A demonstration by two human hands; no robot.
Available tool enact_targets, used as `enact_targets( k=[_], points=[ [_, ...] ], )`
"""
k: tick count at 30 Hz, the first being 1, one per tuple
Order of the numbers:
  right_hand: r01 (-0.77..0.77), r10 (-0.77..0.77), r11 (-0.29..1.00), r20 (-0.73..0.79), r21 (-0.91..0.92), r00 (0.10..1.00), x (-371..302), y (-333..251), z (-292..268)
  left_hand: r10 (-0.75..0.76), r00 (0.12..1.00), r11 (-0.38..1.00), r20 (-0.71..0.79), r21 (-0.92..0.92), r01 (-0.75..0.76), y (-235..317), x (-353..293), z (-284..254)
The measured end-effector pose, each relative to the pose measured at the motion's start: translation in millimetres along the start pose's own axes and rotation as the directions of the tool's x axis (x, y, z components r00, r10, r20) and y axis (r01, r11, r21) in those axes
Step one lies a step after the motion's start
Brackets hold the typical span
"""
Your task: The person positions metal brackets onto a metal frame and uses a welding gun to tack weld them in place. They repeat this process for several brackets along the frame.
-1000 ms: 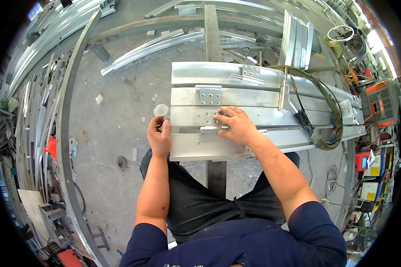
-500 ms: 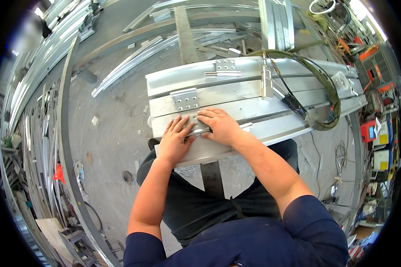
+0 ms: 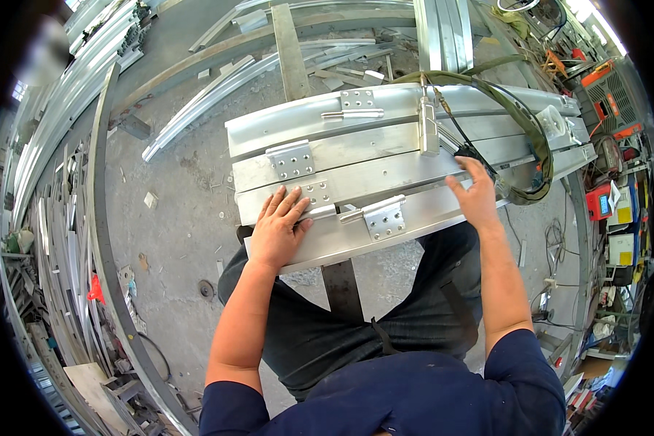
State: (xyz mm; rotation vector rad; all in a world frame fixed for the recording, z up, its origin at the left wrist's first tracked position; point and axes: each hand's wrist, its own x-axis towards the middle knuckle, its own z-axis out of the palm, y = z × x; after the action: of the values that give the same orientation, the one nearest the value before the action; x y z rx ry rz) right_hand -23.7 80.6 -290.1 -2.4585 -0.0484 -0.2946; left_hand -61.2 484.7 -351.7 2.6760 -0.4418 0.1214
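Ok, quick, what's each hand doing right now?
Left hand: open, laid over the edge of a silver hinge.
Right hand: open, by the black handle; whether it touches cannot be told.

I can read no words, numbers or signs anywhere around me; on my right, the red box (image 3: 593, 203) has a small pale blue panel on its face, too small for me to make out; nearer on that side, the white-and-yellow boxes (image 3: 619, 252) show colour patches but no lettering I can read; farther off, the orange-and-grey machine (image 3: 609, 100) gives me no legible mark either.
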Motion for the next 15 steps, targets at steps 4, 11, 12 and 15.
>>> enact_targets(
  k=[4, 11, 12, 15],
  points=[
    [-0.046, 0.037, 0.987, -0.062, -0.152, 0.997, 19.0, 23.0, -6.6, 0.030, 0.999, 0.997, 0.017, 0.068, -0.031, 4.3, 5.5, -6.3],
    [-0.030, 0.021, 0.946, -0.029, -0.324, 0.999, 57.5, 57.3, 8.2, 0.027, 0.999, 0.995, 0.046, 0.094, -0.031, 2.6, 11.6, 0.5],
    [-0.010, 0.003, 0.941, -0.021, -0.337, 1.000, 61.1, 60.1, 11.3, 0.027, 0.999, 0.994, 0.047, 0.101, -0.032, 4.5, 13.1, -0.4],
    [0.027, -0.024, 0.916, 0.013, -0.399, 1.000, 70.3, 65.4, 20.2, 0.035, 0.997, 0.993, 0.067, 0.108, -0.042, 7.2, 17.2, -2.2]
  ],
)
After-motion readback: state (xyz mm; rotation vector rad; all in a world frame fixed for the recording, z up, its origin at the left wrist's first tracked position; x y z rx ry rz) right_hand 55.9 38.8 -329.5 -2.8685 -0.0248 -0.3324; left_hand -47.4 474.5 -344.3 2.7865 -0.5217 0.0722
